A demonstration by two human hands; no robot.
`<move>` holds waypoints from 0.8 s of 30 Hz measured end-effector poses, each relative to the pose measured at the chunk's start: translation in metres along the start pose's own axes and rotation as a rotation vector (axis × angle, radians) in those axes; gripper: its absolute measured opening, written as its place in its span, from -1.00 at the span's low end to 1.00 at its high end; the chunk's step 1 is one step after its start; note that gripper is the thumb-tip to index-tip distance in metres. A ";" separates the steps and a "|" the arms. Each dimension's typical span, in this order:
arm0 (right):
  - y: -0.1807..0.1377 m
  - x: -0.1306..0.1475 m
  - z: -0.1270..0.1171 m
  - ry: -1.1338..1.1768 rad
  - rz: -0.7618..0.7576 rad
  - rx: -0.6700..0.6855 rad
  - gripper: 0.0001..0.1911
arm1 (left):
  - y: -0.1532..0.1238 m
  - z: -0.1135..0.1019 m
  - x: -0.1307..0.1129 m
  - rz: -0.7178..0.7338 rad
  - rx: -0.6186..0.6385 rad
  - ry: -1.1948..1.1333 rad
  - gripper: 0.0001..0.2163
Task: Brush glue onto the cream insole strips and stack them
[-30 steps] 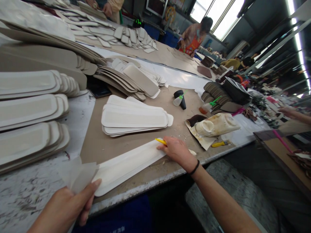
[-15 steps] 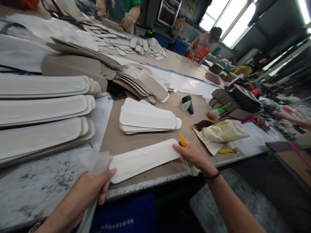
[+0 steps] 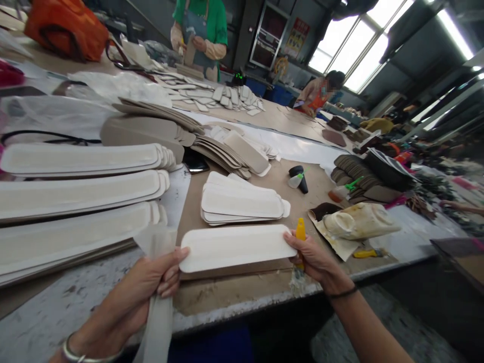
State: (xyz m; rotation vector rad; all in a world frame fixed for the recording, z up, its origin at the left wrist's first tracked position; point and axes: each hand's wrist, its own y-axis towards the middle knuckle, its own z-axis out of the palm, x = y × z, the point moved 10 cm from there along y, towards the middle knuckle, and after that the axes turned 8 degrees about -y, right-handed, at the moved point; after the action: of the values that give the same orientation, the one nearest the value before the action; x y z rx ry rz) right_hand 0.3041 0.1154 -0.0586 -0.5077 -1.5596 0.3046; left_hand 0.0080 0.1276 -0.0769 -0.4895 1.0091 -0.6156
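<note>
A long white panel with rounded ends (image 3: 236, 248) is stretched between my two hands above the table's front edge. My left hand (image 3: 157, 280) pinches its left end, and a strip of translucent backing paper (image 3: 156, 322) hangs down from the same grip. At the other end my right hand (image 3: 308, 254) grips the panel between thumb and fingers. A yellow-handled brush (image 3: 300, 231) is also tucked in that hand, bristles downward. Just beyond the panel lies a fanned stack of similar white pieces (image 3: 242, 199).
Stacks of long pale panels (image 3: 79, 189) fill the left side. Grey-brown pieces (image 3: 230, 151) lie behind. To the right are a black holder (image 3: 300, 177), a glue-stained container (image 3: 359, 222) and another yellow brush (image 3: 368, 253). A person in green (image 3: 204, 35) works across the table.
Both hands have lifted the white panel and levelled it. The view has shifted, so the stacks sit lower and further right. The brush in my right hand now shows more fully.
</note>
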 end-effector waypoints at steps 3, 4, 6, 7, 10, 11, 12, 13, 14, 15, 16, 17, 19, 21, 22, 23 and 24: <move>0.021 0.039 -0.013 -0.181 -0.136 -0.098 -0.48 | 0.011 0.011 -0.031 0.106 -0.014 0.041 -0.57; 0.028 0.052 -0.020 -0.309 -0.189 -0.172 -0.51 | 0.013 0.011 -0.041 0.159 -0.036 0.052 -0.57; 0.038 0.073 -0.035 -0.581 -0.275 -0.335 -0.56 | 0.016 0.008 -0.050 0.242 -0.088 0.073 -0.58; 0.041 0.079 -0.040 -0.693 -0.305 -0.405 -0.57 | 0.017 0.005 -0.049 0.261 -0.111 0.089 -0.58; 0.046 0.082 -0.049 -0.846 -0.355 -0.522 -0.65 | 0.021 -0.002 -0.030 0.227 -0.132 0.162 -0.59; 0.045 0.081 -0.050 -0.882 -0.366 -0.544 -0.66 | 0.022 -0.003 -0.023 0.210 -0.133 0.184 -0.58; 0.043 0.080 -0.050 -0.917 -0.375 -0.561 -0.67 | 0.023 -0.004 -0.016 0.199 -0.134 0.197 -0.58; 0.040 0.079 -0.050 -0.949 -0.380 -0.575 -0.68 | 0.023 -0.003 -0.011 0.194 -0.136 0.200 -0.58; 0.037 0.080 -0.049 -0.978 -0.385 -0.586 -0.68 | 0.022 -0.003 -0.006 0.192 -0.142 0.198 -0.59; 0.033 0.081 -0.048 -1.005 -0.392 -0.595 -0.68 | 0.020 -0.001 -0.003 0.191 -0.150 0.197 -0.60; 0.028 0.084 -0.045 -1.034 -0.404 -0.596 -0.69 | 0.018 0.001 -0.001 0.192 -0.158 0.199 -0.61; 0.023 0.088 -0.040 -1.060 -0.420 -0.591 -0.70 | 0.016 0.004 0.000 0.197 -0.164 0.205 -0.62; 0.011 0.097 -0.020 -1.145 -0.483 -0.547 -0.71 | 0.011 0.013 0.003 0.195 -0.149 0.206 -0.60; -0.005 0.104 0.016 -1.297 -0.604 -0.460 -0.77 | 0.007 0.027 0.010 0.156 -0.073 0.169 -0.56; -0.013 0.105 0.039 -1.392 -0.686 -0.403 -0.82 | 0.005 0.035 0.013 0.127 -0.025 0.144 -0.54; -0.023 0.104 0.063 -1.482 -0.773 -0.342 -0.86 | 0.003 0.043 0.017 0.101 0.026 0.122 -0.51; -0.032 0.101 0.087 -1.559 -0.866 -0.283 -0.87 | 0.001 0.050 0.018 0.089 0.074 0.112 -0.50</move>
State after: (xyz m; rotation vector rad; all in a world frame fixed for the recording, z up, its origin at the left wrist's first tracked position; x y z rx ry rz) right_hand 0.2138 0.1480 0.0398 0.4169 -3.1579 -0.3255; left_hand 0.0597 0.1204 -0.0661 -0.3461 1.1038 -0.6031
